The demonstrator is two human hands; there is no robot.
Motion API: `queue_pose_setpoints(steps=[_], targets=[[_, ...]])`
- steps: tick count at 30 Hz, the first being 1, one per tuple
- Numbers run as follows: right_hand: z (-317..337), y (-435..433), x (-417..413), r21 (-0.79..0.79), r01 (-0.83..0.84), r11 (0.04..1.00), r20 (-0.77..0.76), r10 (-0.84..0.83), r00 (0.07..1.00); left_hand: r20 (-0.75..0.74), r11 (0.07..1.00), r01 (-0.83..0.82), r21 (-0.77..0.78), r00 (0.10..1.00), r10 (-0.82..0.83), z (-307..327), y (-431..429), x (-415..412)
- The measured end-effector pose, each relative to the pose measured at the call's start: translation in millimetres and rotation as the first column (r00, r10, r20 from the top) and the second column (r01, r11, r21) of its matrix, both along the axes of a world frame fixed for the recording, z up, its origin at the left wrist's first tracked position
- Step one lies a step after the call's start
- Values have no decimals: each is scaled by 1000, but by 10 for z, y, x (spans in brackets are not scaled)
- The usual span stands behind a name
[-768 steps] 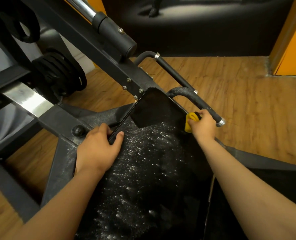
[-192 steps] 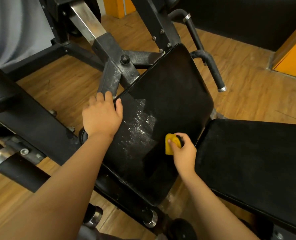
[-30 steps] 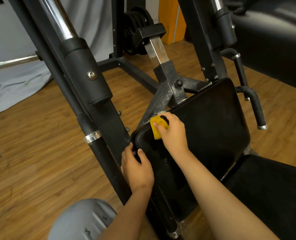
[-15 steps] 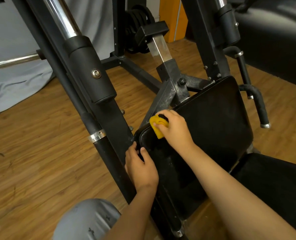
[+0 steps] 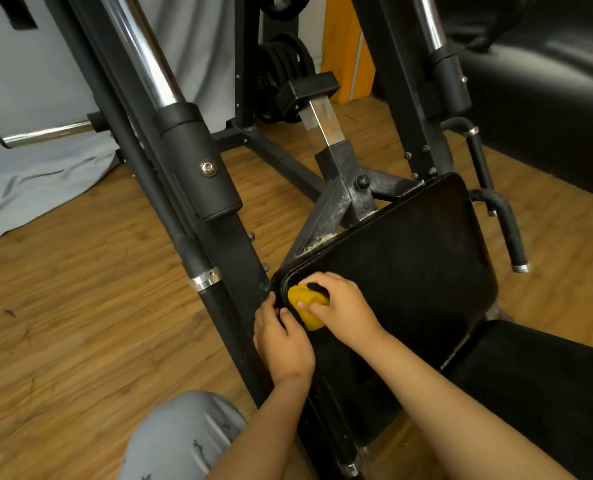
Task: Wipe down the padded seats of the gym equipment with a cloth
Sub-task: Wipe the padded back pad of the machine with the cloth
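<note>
Yellow cloth [image 5: 306, 304], likely soft and light, sits bunched in the curled right hand [image 5: 344, 308] on the firm seat pad [image 5: 409, 265], whose edge the left hand [image 5: 284, 344] grips.

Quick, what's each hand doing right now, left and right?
Left hand: grips the edge of the black seat pad.
Right hand: holds the yellow cloth, pressed on that pad.

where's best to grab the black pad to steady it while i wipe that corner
Take the pad by its near left edge, coming from the left, just below the rounded corner. The rim is exposed there, so fingers can hook round it, right beside the cloth. The left hand holds there now.
</note>
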State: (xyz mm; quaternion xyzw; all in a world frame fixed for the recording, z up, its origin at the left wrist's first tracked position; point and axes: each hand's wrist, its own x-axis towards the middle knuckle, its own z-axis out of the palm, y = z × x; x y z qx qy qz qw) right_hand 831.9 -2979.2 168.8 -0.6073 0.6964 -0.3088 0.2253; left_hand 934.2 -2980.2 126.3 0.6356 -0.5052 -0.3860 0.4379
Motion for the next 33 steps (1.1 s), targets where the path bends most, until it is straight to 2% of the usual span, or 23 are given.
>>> queue_pose_setpoints(steps=[6,9,14,17,21,27,30,33], targets=[[172,-220,152,-78,80,994,-42,-84,996,-12,997,17,70,1000,-17,32,189,-2],[167,-277,220,-109,115,987,-37,-119,992,-16,998,1,57,1000,0,1,309,-12],[-32,-44,156,-76,89,993,-4,-89,996,-57,998,-25,66,998,28,-16,297,-26],[-194,207,42,2,40,999,-35,-40,999,-92,997,-9,73,996,15,-11,315,-17],[-283,365,-25,85,65,994,5,-66,998,-99,997,-12,72,995,19,-2,308,-14],[-22,-96,180,-121,112,986,90,-101,991,-38,999,-12,35,999,14,-45,286,-12],[45,-233,192,-103,41,994,32,-38,999,7,1000,-18,9,1000,18,-84,274,-22],[-10,-102,67,-57,-47,997,38,49,998,16,1000,0,1,1000,0,-109,280,-24]])
